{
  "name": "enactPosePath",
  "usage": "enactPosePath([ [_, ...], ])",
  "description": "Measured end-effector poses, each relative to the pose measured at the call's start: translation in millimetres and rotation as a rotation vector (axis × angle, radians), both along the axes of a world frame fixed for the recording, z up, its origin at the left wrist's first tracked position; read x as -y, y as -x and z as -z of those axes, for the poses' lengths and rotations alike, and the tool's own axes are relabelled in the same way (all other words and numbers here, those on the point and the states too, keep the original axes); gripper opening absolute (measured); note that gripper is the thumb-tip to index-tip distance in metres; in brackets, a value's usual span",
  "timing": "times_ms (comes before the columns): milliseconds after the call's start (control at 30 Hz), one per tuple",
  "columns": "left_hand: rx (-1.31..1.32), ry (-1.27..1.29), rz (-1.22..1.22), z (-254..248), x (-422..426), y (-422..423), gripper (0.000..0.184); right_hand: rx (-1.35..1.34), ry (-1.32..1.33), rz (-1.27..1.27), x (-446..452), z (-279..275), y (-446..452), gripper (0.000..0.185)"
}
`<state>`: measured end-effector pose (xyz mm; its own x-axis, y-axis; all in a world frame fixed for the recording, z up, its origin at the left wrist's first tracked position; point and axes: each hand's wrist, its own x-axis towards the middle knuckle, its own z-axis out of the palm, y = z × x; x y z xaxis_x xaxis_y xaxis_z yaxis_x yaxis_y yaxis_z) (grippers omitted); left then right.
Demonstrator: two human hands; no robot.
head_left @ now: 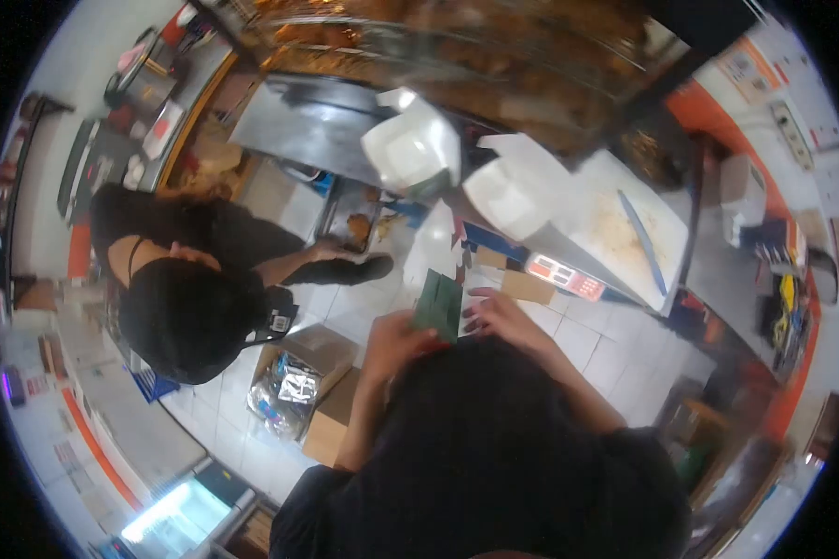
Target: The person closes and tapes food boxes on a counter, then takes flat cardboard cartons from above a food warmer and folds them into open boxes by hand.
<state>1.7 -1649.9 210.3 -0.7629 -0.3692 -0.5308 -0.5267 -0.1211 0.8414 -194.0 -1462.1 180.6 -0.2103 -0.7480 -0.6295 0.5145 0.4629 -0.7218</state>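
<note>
A dark green flat piece (438, 306) is held in front of my chest. My left hand (396, 343) grips its lower left side, fingers closed on the edge. Just to its right, my right hand (499, 321) has its fingers apart, near the green piece. Beyond the hands, a white folded piece (435, 244) stands below the counter edge. Two open white boxes (412, 149) (517, 194) sit side by side on the counter.
A white cutting board (606, 210) bears a long knife (643, 240). A red-and-white scale (563, 277) is at the counter edge. At left, a person in a black cap (182, 317) reaches toward a metal tray (350, 222). Cardboard boxes (331, 419) stand on the floor.
</note>
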Motion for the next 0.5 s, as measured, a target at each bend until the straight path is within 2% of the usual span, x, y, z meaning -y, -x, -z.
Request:
enactPosePath([
  [33, -0.085, 0.018, -0.012, -3.9, -14.3, 9.4, 0.031, -0.009, 0.001, 0.044, -7.6, -11.5, -5.4, 0.058],
  [67, -0.095, 0.015, 0.034, -13.2, -29.4, 23.2, 0.031, -0.220, 0.122, -0.031, -15.5, -21.0, -9.9, 0.067],
  [100, -0.181, 0.131, 0.071, -28.9, -46.6, 36.7, 0.036, -0.436, 0.235, -0.111, -29.3, -31.1, -9.7, 0.077],
  [133, -0.272, 0.248, 0.101, -45.5, -63.9, 48.5, 0.041, -0.451, 0.232, -0.074, -46.8, -42.9, -4.7, 0.077],
  [200, -0.326, 0.247, 0.200, -80.6, -95.2, 78.0, 0.044, -0.376, 0.191, 0.013, -77.0, -71.9, 6.5, 0.089],
  [233, -0.368, 0.244, 0.261, -96.3, -109.5, 94.1, 0.046, -0.393, 0.319, 0.196, -91.5, -95.4, 7.5, 0.086],
  [267, -0.373, 0.253, 0.257, -109.2, -123.9, 109.1, 0.046, -0.399, 0.328, 0.192, -110.0, -103.1, 9.8, 0.086],
  [333, -0.375, 0.181, 0.455, -127.5, -152.9, 131.9, 0.038, -0.468, 0.151, 0.304, -162.6, -106.9, 16.9, 0.084],
  [367, -0.365, 0.194, 0.408, -131.4, -165.5, 142.0, 0.038, -0.644, 0.145, 0.261, -200.6, -82.4, 26.9, 0.079],
  [433, -0.507, 0.289, 0.471, -135.1, -187.3, 156.7, 0.038, -0.802, 0.107, 0.441, -244.5, -66.4, 37.2, 0.072],
  [467, -0.492, 0.301, 0.432, -136.8, -194.3, 161.3, 0.038, -0.782, 0.058, 0.671, -254.3, -76.5, 41.4, 0.069],
  [500, -0.549, 0.304, 0.397, -138.7, -201.3, 165.1, 0.037, -0.786, -0.019, 0.727, -272.0, -72.2, 51.6, 0.068],
])
